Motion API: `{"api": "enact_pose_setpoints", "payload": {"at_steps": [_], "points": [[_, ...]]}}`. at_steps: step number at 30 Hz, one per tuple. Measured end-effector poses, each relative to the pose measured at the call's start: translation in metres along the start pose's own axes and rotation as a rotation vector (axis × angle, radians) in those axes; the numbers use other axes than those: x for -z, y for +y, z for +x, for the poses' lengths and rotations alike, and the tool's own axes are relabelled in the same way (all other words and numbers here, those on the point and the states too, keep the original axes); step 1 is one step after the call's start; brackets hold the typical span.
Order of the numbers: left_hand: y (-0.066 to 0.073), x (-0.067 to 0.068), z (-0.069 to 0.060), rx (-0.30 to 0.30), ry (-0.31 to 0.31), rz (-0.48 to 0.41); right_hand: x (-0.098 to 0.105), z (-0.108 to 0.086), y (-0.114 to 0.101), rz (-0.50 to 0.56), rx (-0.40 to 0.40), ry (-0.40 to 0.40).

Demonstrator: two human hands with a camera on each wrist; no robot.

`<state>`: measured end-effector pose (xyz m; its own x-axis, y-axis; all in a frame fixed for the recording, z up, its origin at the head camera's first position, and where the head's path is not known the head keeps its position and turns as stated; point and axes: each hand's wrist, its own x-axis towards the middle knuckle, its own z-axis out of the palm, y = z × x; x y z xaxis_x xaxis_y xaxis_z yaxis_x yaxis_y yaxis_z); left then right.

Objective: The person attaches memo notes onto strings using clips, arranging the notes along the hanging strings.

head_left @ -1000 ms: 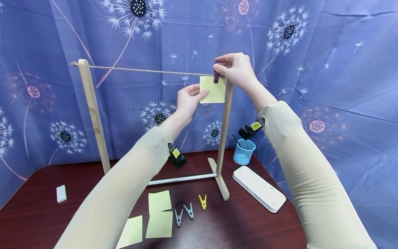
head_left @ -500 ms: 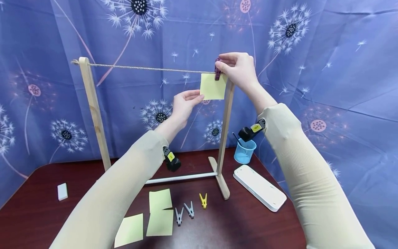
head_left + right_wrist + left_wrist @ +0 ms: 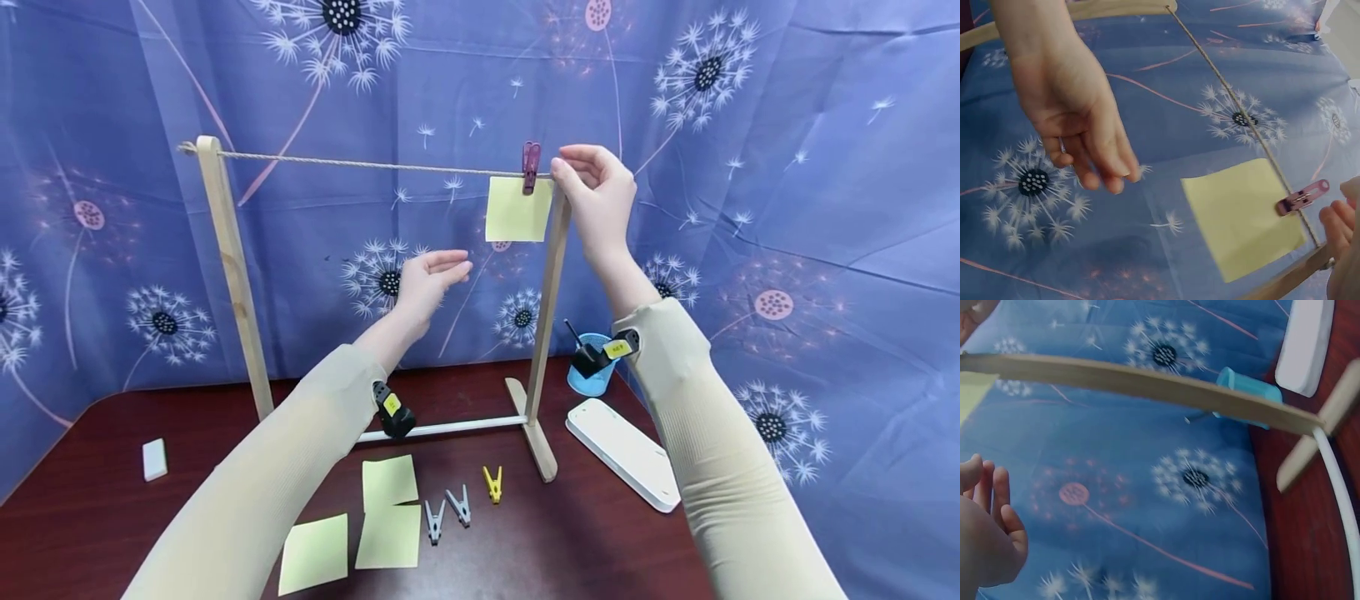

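No longer pinching the yellow note [image 3: 517, 210] with the left hand [image 3: 422, 287], now keeping it lower and to the left, with fingers fairly straight, holding nothing. Also no longer gripping the purple clothespin [image 3: 529, 177] with the right hand [image 3: 600, 200], but hovering just right of it, with fingers loosely bent around nothing. Seeing that note hanging near the right end of the rope [image 3: 375, 165]. Counting near: three sheets [image 3: 314, 553], two grey clothespins [image 3: 434, 526], one yellow clothespin [image 3: 494, 490]; left: one white block [image 3: 154, 459]; right: one white case [image 3: 622, 454], one blue cup [image 3: 589, 386]. Working over a dark red table [image 3: 540, 550], before a blue dandelion curtain [image 3: 450, 92].
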<state>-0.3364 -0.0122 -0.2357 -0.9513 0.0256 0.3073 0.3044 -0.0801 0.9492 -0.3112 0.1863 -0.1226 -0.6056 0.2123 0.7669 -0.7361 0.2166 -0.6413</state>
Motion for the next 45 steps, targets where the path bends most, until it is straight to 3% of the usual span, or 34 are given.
{"api": "enact_pose_setpoints", "payload": {"at_steps": [8,15,20,23,27,31,39,45], "points": [[-0.044,0.031,-0.015,0.089,-0.041,0.164,-0.003,-0.036,0.025,0.097,0.062,-0.039],[-0.073,0.056,-0.039,0.157,-0.136,0.408,-0.003,-0.074,0.043,0.121,0.038,-0.100],[-0.088,0.069,-0.057,0.223,-0.215,0.514,-0.003,-0.099,0.060,0.090,-0.015,-0.189],[-0.097,0.077,-0.067,0.221,-0.251,0.571,-0.002,-0.114,0.074,0.074,-0.050,-0.221],[-0.109,0.089,-0.082,0.161,-0.296,0.702,-0.001,-0.133,0.094,0.057,-0.112,-0.242],[-0.119,0.099,-0.099,0.154,-0.326,0.814,0.002,-0.152,0.112,0.016,-0.193,-0.319],[-0.135,0.108,-0.124,0.201,-0.356,0.796,0.011,-0.188,0.137,-0.047,-0.380,-0.604],[-0.146,0.113,-0.135,0.244,-0.358,0.761,0.013,-0.211,0.154,-0.030,-0.463,-0.698]]}}
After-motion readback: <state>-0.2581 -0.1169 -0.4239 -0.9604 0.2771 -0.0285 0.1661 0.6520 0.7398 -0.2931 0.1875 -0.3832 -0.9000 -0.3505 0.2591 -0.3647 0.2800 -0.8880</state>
